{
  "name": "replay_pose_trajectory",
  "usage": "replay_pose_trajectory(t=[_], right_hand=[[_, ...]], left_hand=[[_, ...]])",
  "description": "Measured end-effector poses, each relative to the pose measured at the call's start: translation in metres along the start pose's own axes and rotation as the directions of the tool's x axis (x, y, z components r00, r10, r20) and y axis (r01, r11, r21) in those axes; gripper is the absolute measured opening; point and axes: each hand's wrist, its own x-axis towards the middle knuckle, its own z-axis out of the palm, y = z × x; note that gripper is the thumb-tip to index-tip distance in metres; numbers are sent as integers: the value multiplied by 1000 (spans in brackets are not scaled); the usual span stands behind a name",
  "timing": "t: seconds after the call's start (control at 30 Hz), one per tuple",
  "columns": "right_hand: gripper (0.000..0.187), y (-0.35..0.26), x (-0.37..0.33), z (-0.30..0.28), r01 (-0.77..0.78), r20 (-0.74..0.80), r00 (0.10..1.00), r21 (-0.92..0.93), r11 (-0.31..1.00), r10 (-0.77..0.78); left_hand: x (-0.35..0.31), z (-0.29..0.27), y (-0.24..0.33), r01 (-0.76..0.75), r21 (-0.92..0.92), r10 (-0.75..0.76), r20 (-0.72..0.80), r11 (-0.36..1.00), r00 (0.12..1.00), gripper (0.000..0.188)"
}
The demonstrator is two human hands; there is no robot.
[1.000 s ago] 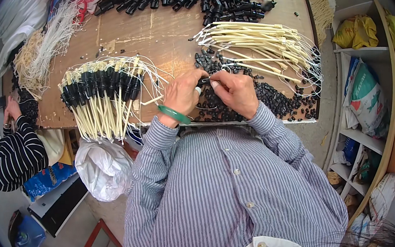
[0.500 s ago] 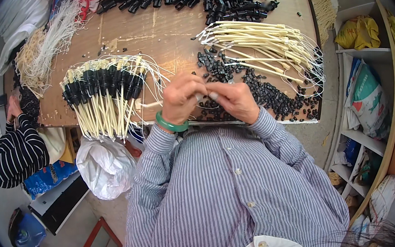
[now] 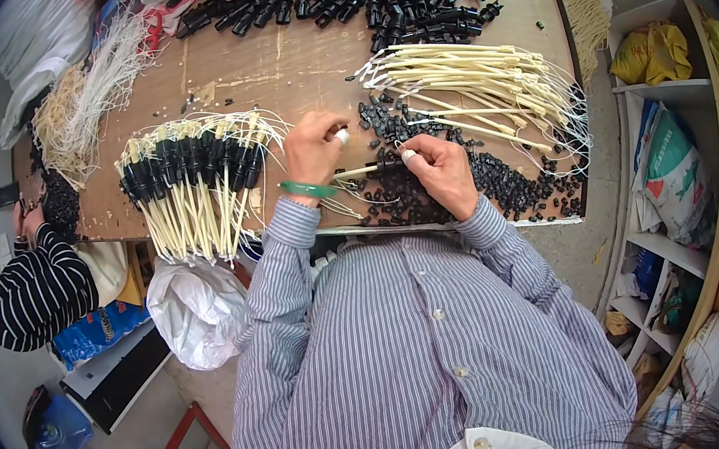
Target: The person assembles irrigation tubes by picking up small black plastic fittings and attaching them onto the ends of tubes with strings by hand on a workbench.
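My left hand (image 3: 314, 149) is raised above the table, fingers bent, a white cover on one fingertip. A small gap shows between its thumb and forefinger, with nothing visible between them. A green bangle (image 3: 309, 189) circles that wrist. My right hand (image 3: 445, 174) pinches the end of a cream tube (image 3: 356, 172) fitted with a black holder (image 3: 387, 167); its thumb also has a white cover. The exact grip is partly hidden by the fingers. Small black parts (image 3: 497, 173) lie spread beneath and beside my right hand.
Finished-looking cream tubes with black holders (image 3: 191, 169) are stacked left. More cream tubes (image 3: 467, 77) lie right, and black holders (image 3: 413, 2) pile up at the back. White strings (image 3: 113, 80) lie far left, near a person in a striped top (image 3: 39, 286). Shelves (image 3: 676, 244) stand right.
My hands were together at the middle; now they are apart, the left raised and further left, the right slightly to the right. The tube with its black holder now shows between them.
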Motion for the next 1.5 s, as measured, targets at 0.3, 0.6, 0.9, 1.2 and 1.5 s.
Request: replay_pose_trajectory(t=[0.3,0.6,0.9,1.2,1.5], right_hand=[[19,-2,6,1,-48,9,999,-18,999,48],[19,4,13,7,-55,-33,998,24,998,56],[17,-2,13,13,-79,91,995,505,860,39],[14,-10,6,10,176,-76,979,-166,970,-190],[16,0,11,-22,-357,387,917,903,240,-93]], left_hand=[[-2,7,16,4,164,21,-150,986,988,25],[-7,8,37,320,-533,-265,179,783,948,16],[-18,19,56,48,-350,-81,-81,936,993,29],[-21,20,36,252,-408,-245,70,878,967,14],[-18,-2,52,-24,-311,95,215,950,972,46]])
